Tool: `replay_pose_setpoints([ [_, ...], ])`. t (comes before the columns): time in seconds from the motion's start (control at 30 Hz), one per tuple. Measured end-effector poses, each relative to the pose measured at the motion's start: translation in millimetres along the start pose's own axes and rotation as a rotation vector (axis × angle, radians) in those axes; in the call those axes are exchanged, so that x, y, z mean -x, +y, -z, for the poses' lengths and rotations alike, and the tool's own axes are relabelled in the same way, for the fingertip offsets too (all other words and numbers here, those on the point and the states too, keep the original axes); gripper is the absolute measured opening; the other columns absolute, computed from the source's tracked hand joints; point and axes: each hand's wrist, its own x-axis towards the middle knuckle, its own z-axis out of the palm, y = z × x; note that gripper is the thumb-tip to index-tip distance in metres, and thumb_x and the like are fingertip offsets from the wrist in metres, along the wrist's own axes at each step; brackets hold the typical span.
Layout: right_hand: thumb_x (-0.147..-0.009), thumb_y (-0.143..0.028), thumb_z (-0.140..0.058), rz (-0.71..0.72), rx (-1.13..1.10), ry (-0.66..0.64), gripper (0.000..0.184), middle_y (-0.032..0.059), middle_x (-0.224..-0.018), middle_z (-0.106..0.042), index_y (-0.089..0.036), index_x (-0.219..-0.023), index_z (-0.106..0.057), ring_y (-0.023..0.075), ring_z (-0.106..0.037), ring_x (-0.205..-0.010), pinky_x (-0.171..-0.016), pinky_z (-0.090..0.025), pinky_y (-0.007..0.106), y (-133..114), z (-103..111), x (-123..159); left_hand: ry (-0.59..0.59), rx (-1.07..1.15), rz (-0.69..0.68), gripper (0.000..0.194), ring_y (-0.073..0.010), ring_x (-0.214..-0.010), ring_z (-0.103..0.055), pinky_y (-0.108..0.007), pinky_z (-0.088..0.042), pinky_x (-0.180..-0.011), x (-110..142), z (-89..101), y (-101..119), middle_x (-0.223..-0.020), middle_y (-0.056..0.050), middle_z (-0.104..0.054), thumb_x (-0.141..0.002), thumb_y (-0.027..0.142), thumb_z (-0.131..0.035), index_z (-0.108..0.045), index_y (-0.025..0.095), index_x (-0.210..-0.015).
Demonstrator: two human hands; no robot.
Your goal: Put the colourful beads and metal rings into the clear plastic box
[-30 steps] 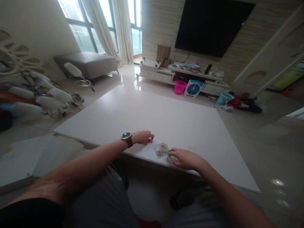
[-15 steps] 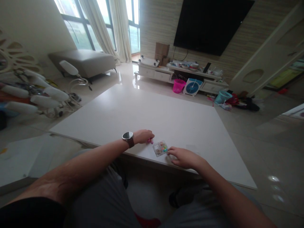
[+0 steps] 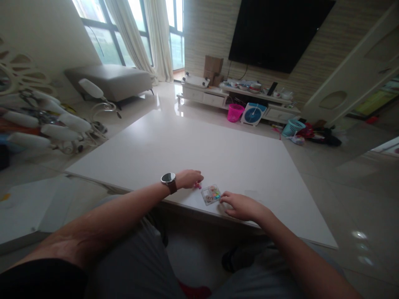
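One case (image 3: 206, 192), right hand (image 3: 241, 207) beside, left hand (image 3: 188, 179) at perhaps one pink piece (image 3: 198, 186)

Black sleeve (image 3: 43, 278), grey trousers (image 3: 134, 257), round watch (image 3: 168, 178), brown strap (image 3: 172, 188)

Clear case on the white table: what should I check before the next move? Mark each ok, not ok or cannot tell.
1. Clear case resting on the white table: ok.
2. Colourful pieces inside the case: ok.
3. Right hand beside the case: ok.
4. Pink item away from the left hand: not ok, at its fingertips.
5. Left-hand grip firm: cannot tell, fingers hide it.
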Motion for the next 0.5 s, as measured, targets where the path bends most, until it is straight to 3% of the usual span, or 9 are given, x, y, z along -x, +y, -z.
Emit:
replay_pose_setpoints([
  [0.3,-0.084,-0.022,-0.056,-0.005,0.004,-0.010,0.039,0.0122,-0.129,-0.060,-0.019,-0.122,-0.064,0.0263,-0.064,-0.107,-0.089,-0.048,0.034,-1.7,1.8,1.2,0.008,-0.014,-0.004,0.021,-0.0199,-0.082,-0.063,-0.028,-0.043,-0.064,2.4,0.7,0.7,-0.099,-0.006,-0.065,-0.080,0.013,-0.060,-0.065,0.021,-0.099],
  [0.5,-0.085,-0.023,-0.056,-0.007,0.006,-0.012,0.038,0.0119,-0.129,-0.060,-0.020,-0.122,-0.064,0.0269,-0.064,-0.107,-0.089,-0.048,0.035,-1.3,1.5,0.2,-0.010,-0.016,0.004,0.018,-0.0196,-0.082,-0.063,-0.028,-0.043,-0.063,3.6,4.3,2.3,-0.097,-0.006,-0.065,-0.078,0.013,-0.061,-0.066,0.020,-0.095],
])
